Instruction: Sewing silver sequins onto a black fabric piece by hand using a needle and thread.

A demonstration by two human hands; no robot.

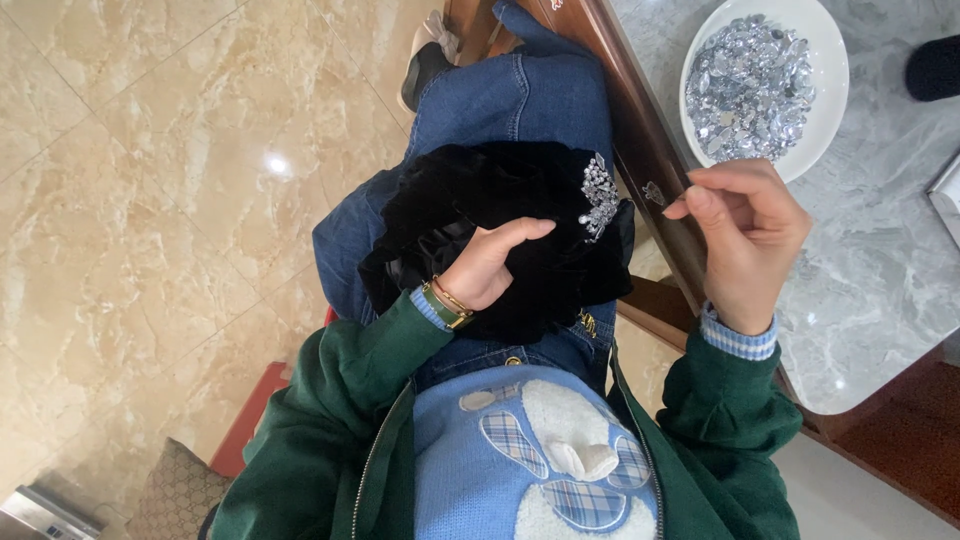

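While left hand [487, 268] grips black velvet [520, 215] (rhinestone cluster [600, 195] sewn), right fingers [700, 195] pinched shut.

Bright, even, sharp; lamp glare on glossy floor [277, 164].
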